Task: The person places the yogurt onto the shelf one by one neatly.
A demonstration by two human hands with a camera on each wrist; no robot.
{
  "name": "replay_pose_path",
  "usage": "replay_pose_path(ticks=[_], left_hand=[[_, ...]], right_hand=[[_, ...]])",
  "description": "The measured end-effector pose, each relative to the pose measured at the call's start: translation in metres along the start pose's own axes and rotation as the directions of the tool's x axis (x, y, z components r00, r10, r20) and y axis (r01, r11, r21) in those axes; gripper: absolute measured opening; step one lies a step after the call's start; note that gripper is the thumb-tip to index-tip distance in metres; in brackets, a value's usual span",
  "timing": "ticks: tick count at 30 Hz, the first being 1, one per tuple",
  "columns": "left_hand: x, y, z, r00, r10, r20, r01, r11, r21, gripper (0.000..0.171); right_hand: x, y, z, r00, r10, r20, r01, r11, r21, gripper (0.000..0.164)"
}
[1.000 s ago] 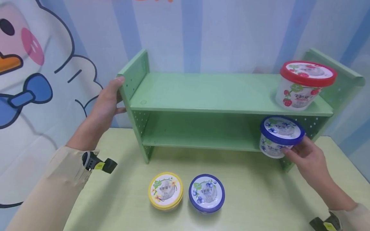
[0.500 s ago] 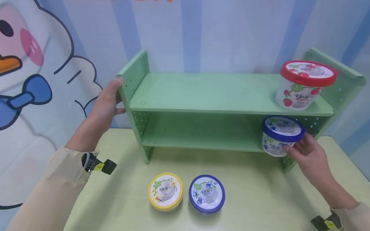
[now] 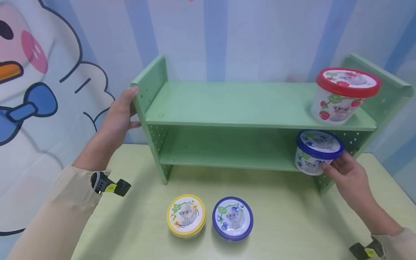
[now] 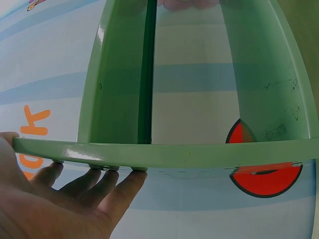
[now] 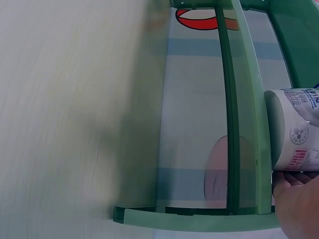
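Observation:
My left hand (image 3: 121, 112) grips the left side panel of a green two-tier shelf (image 3: 247, 103), thumb at the front edge. In the left wrist view its fingertips (image 4: 134, 175) press on the panel's outer face. At the shelf's right end, my right hand (image 3: 349, 177) holds a blue-lidded tub (image 3: 310, 162) printed with blueberries, thumb on its front side. The tub is upright at the front of the lower tier, just under the upper board; in the right wrist view its base (image 5: 277, 129) overlaps the tier's front edge. The fingers behind the tub are mostly hidden.
A red-lidded tub (image 3: 334, 108) with strawberry prints stands on the upper tier, right end. In front of the shelf, a yellow-lidded tub (image 3: 186, 216) and another blue-lidded tub (image 3: 232, 219) stand on the pale table (image 3: 279, 224). A striped cartoon backdrop (image 3: 260, 39) hangs behind.
My right hand has shifted the blue-lidded tub slightly right and a little up in the head view, toward the lower tier. The left hand keeps its hold on the side panel.

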State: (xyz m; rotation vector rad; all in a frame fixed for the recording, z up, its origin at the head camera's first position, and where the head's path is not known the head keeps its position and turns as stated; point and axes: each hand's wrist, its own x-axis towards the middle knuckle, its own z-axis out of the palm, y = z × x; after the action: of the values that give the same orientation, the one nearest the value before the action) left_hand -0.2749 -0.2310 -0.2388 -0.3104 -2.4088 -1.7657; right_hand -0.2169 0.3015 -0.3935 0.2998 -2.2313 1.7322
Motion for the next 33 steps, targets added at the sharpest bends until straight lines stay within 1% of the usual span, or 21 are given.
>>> replay_pose_path(ticks=[5,12,15,16,19,20,26,31,33], left_hand=[[0.0,0.0,0.0,1.0,0.0,0.002,0.0,1.0,0.0,0.066],[0.0,0.001,0.0,1.0,-0.006,0.002,0.006,1.0,0.007,0.066],[0.0,0.002,0.0,1.0,-0.012,-0.003,0.012,1.0,0.007,0.066],[0.0,0.002,0.0,1.0,-0.015,-0.004,0.015,1.0,0.006,0.067],[0.0,0.002,0.0,1.0,-0.021,-0.005,0.021,1.0,0.001,0.067],[0.0,0.001,0.0,1.0,-0.018,-0.003,0.018,1.0,-0.002,0.067],[0.0,0.0,0.001,1.0,0.001,0.001,-0.001,1.0,-0.005,0.065],[0.0,-0.001,0.001,1.0,-0.003,-0.003,0.003,1.0,-0.001,0.066],[0.0,0.0,0.001,1.0,-0.006,-0.006,0.007,1.0,0.002,0.066]], right_hand=[[0.0,0.001,0.0,1.0,-0.002,0.004,0.002,0.999,-0.036,0.061],[0.001,0.0,0.001,1.0,-0.011,-0.003,0.011,1.0,-0.023,0.057],[0.001,-0.001,0.0,1.0,0.005,-0.012,-0.006,0.995,-0.099,0.053],[0.001,-0.002,0.0,1.0,0.018,-0.014,-0.019,0.99,-0.14,0.053],[0.001,-0.004,-0.001,0.999,0.044,-0.019,-0.047,0.975,-0.219,0.053],[0.001,-0.004,-0.001,0.999,0.046,-0.021,-0.05,0.972,-0.228,0.053],[0.0,-0.006,0.003,0.998,0.028,-0.052,-0.039,0.975,-0.218,0.053],[-0.004,-0.01,0.007,0.996,0.056,-0.064,-0.069,0.972,-0.223,0.062],[-0.005,-0.012,0.009,0.995,0.069,-0.066,-0.08,0.982,-0.174,0.066]])
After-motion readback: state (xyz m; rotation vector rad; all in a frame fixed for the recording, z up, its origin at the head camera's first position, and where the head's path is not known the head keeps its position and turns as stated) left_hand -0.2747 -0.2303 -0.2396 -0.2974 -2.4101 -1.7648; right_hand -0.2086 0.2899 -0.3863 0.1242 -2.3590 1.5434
